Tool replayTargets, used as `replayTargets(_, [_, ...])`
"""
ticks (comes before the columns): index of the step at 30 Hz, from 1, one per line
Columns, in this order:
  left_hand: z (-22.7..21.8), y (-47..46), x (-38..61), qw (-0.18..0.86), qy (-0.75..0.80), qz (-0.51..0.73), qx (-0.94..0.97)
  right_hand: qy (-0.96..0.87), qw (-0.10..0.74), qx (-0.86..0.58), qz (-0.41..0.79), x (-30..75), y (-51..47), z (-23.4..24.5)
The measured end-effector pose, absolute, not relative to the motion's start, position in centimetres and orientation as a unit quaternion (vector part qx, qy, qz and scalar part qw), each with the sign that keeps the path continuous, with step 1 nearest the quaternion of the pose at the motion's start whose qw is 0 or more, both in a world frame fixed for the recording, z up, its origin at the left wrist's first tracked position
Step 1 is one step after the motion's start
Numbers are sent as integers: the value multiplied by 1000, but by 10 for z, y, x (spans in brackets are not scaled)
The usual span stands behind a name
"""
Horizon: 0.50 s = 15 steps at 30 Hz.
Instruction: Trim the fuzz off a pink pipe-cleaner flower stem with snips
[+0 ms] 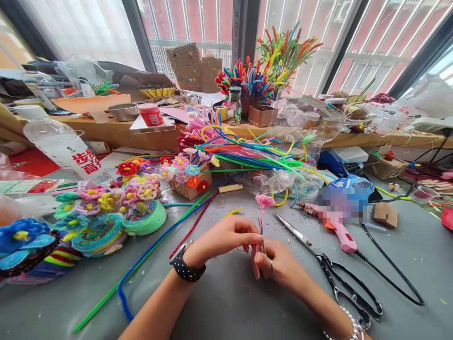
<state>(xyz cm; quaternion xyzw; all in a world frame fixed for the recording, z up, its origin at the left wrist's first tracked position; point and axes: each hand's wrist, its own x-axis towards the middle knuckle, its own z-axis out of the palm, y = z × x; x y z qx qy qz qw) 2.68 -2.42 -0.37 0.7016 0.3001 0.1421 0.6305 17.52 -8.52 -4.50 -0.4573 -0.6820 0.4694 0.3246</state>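
Observation:
My left hand (226, 236), with a dark watch on its wrist, pinches the upper part of a pink pipe cleaner (255, 264) over the grey table (226, 302). My right hand (279, 265) is closed round the same pink pipe cleaner lower down, fingers pressed against it. The two hands touch at the fingertips. A small pink pipe-cleaner flower (264, 201) lies just beyond them.
Black-handled scissors (339, 278) lie open right of my right hand, beside a pink glue gun (341, 233) with a black cord. Blue and green pipe cleaners (148, 264) stretch to the left. Finished pipe-cleaner flowers (116, 203), a basket (191, 186) and a loose pile of coloured pipe cleaners (255, 151) fill the back.

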Motion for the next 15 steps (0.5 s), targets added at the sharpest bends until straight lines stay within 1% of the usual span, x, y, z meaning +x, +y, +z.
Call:
replayTargets(3, [-4, -23, 26, 625, 302, 143, 705, -672, 340, -464, 466, 175, -85, -44])
replayTargets(7, [-4, -22, 26, 624, 305, 145, 705, -663, 327, -482, 470, 175, -85, -45])
replayTargets(15, [-6, -24, 27, 644, 295, 138, 692, -677, 334, -460, 467, 173, -86, -44])
